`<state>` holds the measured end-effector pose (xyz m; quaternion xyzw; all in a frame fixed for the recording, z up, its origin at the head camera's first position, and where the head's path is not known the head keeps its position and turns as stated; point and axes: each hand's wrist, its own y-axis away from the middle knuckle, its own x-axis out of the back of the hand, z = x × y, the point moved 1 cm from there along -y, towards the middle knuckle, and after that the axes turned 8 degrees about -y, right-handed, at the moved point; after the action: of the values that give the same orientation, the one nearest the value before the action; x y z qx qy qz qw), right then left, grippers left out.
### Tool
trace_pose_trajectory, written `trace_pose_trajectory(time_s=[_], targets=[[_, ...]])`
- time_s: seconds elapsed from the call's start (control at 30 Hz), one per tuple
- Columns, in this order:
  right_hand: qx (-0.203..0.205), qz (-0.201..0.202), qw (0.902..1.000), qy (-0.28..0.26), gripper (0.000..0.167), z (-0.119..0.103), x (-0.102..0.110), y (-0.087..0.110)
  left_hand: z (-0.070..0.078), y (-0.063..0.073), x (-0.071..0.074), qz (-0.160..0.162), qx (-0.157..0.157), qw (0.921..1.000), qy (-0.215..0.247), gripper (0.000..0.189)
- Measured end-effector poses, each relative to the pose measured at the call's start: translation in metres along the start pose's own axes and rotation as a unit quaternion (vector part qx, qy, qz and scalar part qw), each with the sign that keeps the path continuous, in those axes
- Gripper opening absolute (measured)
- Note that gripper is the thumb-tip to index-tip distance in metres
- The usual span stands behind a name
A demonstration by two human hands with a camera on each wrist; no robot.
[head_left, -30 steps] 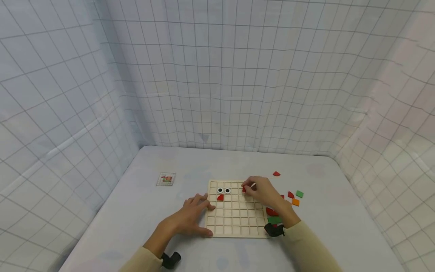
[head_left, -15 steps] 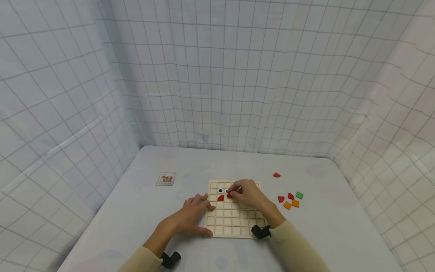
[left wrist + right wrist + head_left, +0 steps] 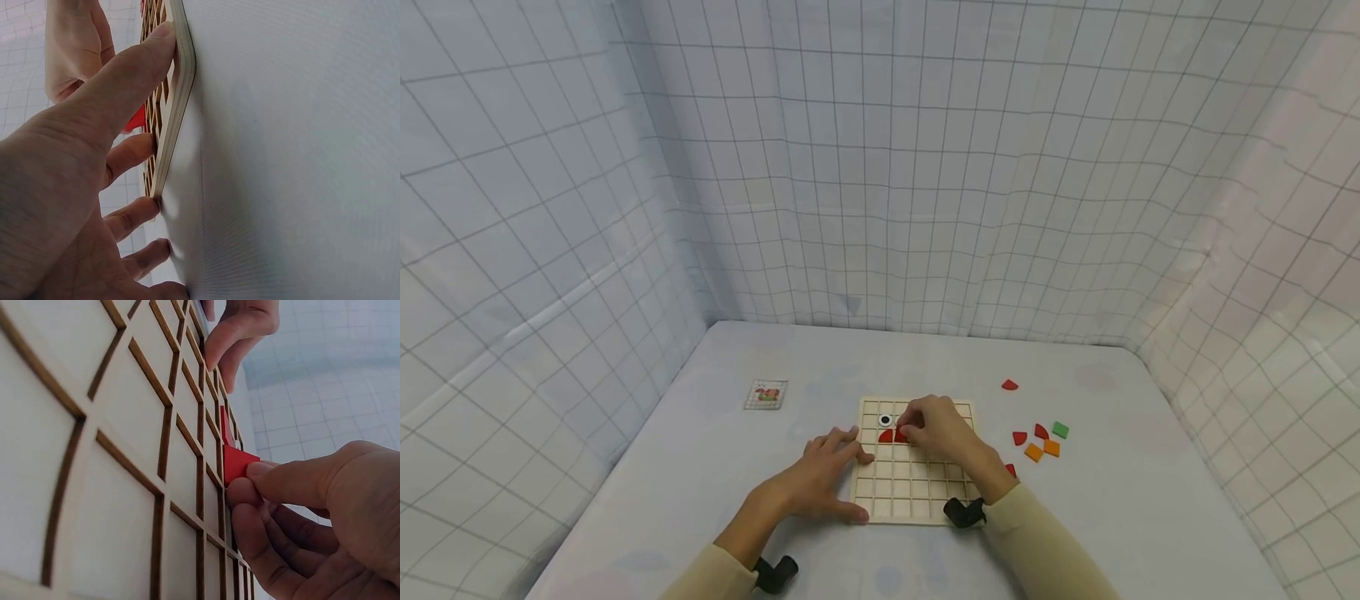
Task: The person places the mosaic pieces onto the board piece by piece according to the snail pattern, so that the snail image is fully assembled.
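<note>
A wooden grid board (image 3: 902, 487) lies on the table, its square cells edged by raised strips. My right hand (image 3: 942, 429) is over its upper part and pinches a red quarter-circle tile (image 3: 237, 462) between thumb and fingertips. That tile is at a cell just right of another red quarter-circle tile (image 3: 886, 436). Above the latter sits a round eye tile (image 3: 885, 420); the second eye tile is hidden behind my right hand. My left hand (image 3: 823, 475) rests at the board's left edge, fingers spread, with thumb (image 3: 147, 53) and index fingertip on the rim.
Right of the board lie several loose tiles: red quarter-circles (image 3: 1019, 437), orange squares (image 3: 1052, 448) and a green square (image 3: 1060, 430). Another red tile (image 3: 1010, 384) lies farther back. A small picture card (image 3: 767, 394) is at the back left. Gridded white curtains (image 3: 880, 167) surround the table.
My right hand has moved left across the board with the red quarter-circle tile, from the upper right to the cell beside the other red tile. My left hand has stayed put.
</note>
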<state>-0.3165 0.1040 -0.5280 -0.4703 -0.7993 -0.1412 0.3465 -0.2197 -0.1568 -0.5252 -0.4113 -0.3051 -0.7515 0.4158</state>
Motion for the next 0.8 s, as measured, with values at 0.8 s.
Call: trace_pose_trajectory(time_s=[0.8], targets=[[0.070,0.042,0.9949,0.059,0.012,-0.0040,-0.0060,0.0000,-0.0009,-0.0008,-0.0002,-0.001,-0.004,0.9999,-0.011,0.076]])
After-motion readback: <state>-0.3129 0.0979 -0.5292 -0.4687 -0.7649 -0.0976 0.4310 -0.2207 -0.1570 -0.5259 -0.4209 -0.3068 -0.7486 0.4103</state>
